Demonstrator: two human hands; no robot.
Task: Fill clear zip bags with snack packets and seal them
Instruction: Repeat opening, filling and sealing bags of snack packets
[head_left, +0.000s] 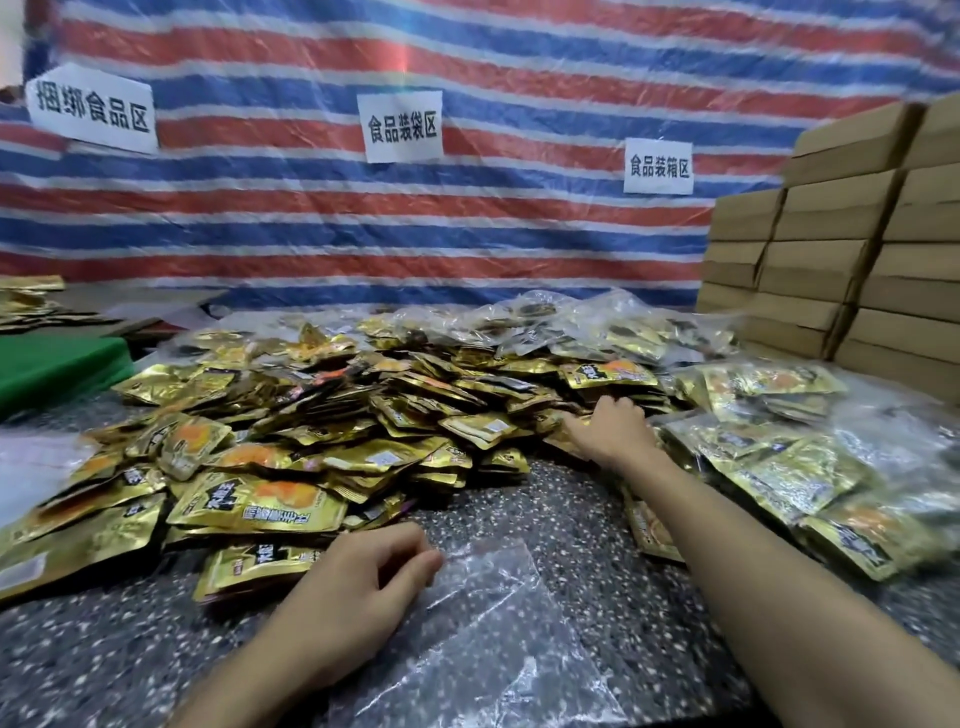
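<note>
Tarp: a red, blue and white striped tarp (467, 234) covers the whole far wall.
Table: a dark speckled table (571, 519) runs from the near edge to the tarp.
Packet pile: a loose heap of gold snack packets (363, 405) covers the left and middle of the table and spreads to the near left edge.
Boxes: flat cardboard boxes (841, 249) are stacked in columns at the far right.
Filled bags: clear filled bags (810, 467) stuffed with gold packets lie overlapping at the right, just beside the right forearm. More of them lie at the far side of the heap.
Green board: a green board (52, 364) lies at the left, beyond the heap.
Empty bag: one clear zip bag (498, 639) lies flat on the bare table, near centre, between the two forearms, with nothing inside.
Signs: three paper signs (402, 127) with printed characters hang on the tarp.
Left hand: the left hand (358, 582) rests near centre, fingers loosely curled, fingertips at the zip bag's far left corner. Whether they pinch it I cannot tell.
Right hand: the right hand (615, 428) reaches to the heap's right edge, well beyond the zip bag, fingers bent down among the packets. Whether it grips one is unclear.
</note>
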